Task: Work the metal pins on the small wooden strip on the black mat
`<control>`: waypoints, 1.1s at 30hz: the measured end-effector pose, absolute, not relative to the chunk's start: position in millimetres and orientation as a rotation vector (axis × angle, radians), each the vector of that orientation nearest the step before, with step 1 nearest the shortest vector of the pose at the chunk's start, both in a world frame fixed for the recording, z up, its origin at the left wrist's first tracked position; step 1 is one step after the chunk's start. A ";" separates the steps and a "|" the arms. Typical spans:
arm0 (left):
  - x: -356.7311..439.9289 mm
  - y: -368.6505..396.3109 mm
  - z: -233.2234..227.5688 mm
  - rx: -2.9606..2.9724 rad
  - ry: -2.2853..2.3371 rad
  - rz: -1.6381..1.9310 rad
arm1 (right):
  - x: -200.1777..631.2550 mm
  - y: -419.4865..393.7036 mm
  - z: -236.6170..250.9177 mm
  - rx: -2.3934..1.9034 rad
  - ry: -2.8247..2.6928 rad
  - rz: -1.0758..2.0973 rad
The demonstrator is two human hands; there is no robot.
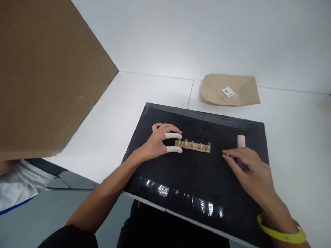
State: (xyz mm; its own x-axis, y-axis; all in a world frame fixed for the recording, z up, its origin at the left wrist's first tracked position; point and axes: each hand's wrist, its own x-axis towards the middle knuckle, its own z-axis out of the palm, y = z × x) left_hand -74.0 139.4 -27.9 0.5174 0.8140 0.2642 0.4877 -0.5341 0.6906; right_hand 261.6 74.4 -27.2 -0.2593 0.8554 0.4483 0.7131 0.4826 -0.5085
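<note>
A narrow tan strip [194,146] with several small metal studs lies in the middle of a black mat [181,172]. My left hand [158,142] pinches the strip's left end between thumb and forefinger, both wearing white finger cots. My right hand [249,168] rests on the mat to the strip's right, holding a tiny silver screw [228,154] at its fingertips. A pink block [241,141] lies just beyond that hand, partly covered by the fingers. A yellow band [280,234] is on my right wrist.
A large brown cardboard panel [43,72] stands at the left over the white table [144,93]. A tan paper envelope [230,90] with a small clear packet on it lies at the back right. A person's grey sleeve [18,186] shows at lower left.
</note>
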 end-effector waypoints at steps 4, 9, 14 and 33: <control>-73.6 139.3 -28.6 2.214 1.070 0.779 | 261.6 74.7 -27.5 -1.282 -2.057 0.251; -73.5 139.4 -28.6 2.208 1.080 0.760 | 262.2 75.1 -28.4 -1.278 -2.066 0.244; -73.5 139.2 -28.4 2.216 1.068 0.772 | 261.0 75.3 -27.8 -1.276 -2.066 0.242; -81.8 138.3 -23.9 2.257 1.164 0.602 | 263.3 73.8 -30.0 -1.312 -2.049 0.263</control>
